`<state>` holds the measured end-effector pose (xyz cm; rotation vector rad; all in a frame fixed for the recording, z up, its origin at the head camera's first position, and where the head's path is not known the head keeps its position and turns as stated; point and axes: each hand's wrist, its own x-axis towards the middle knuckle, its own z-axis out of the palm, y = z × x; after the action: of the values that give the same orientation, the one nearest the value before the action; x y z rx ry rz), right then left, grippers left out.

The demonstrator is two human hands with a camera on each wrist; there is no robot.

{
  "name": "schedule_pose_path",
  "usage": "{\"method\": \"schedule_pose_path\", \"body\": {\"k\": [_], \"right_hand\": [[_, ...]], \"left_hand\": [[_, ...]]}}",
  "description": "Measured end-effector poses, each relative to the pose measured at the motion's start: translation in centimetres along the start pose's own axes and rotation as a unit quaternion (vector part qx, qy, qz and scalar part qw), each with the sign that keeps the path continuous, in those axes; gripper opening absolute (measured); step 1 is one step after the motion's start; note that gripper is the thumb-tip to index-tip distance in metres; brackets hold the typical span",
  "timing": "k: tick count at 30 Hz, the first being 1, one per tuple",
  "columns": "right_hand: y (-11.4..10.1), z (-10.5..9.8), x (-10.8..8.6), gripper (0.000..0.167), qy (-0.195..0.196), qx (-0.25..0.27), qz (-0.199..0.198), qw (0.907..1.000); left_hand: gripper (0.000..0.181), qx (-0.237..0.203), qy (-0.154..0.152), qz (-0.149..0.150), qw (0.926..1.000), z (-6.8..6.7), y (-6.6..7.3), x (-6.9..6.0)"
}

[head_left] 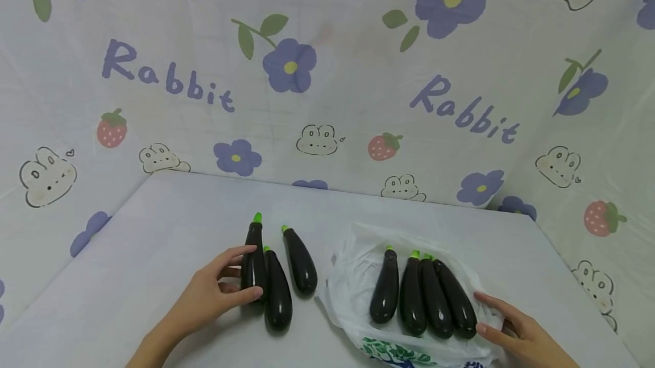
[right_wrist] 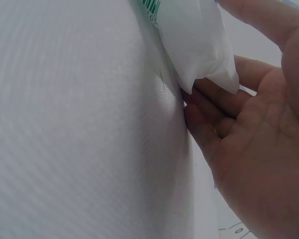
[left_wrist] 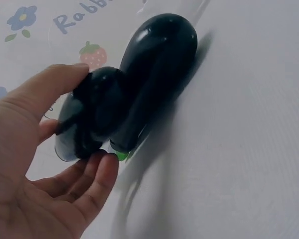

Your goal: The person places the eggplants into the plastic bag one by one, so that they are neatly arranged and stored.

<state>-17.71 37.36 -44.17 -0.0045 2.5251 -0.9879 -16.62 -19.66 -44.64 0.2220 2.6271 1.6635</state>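
Note:
My left hand [head_left: 215, 291] grips the leftmost black eggplant [head_left: 254, 263], its thumb on the near side and fingers on the far side. In the left wrist view, that eggplant [left_wrist: 97, 109] sits between thumb and fingertips, close against a second eggplant [left_wrist: 162, 64]. A third eggplant [head_left: 301, 263] lies just to the right of this pair. On a white plastic bag [head_left: 348, 294] several more eggplants lie side by side. My right hand [head_left: 527, 334] rests at the bag's right edge with fingers spread, thumb beside the rightmost eggplant [head_left: 457, 300]. In the right wrist view, the bag's edge [right_wrist: 204, 55] hangs before its fingers.
A white-covered table [head_left: 169, 231] lies beneath everything. Behind it and at both sides hangs a curtain [head_left: 348, 95] printed with flowers, rabbits and strawberries. The bag's near edge carries a green and blue print [head_left: 394, 351].

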Motion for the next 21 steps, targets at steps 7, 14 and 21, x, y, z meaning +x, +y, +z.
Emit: {"method": "schedule_pose_path", "body": {"k": [7, 14, 21], "right_hand": [[-0.1, 0.0, 0.0, 0.078, 0.0, 0.013, 0.012, 0.9998], [-0.3, 0.1, 0.0, 0.08, 0.006, 0.001, 0.019, 0.9998], [-0.1, 0.2, 0.1, 0.08, 0.009, 0.003, 0.022, 0.9997]], "left_hand": [[0.071, -0.047, 0.005, 0.028, 0.9985, 0.1, 0.2, -0.2], [0.072, -0.079, 0.008, 0.036, 0.9962, 0.8, 1.0, -0.1], [0.071, -0.084, -0.034, 0.052, 0.9945, 2.8, 3.8, -0.1]]}}
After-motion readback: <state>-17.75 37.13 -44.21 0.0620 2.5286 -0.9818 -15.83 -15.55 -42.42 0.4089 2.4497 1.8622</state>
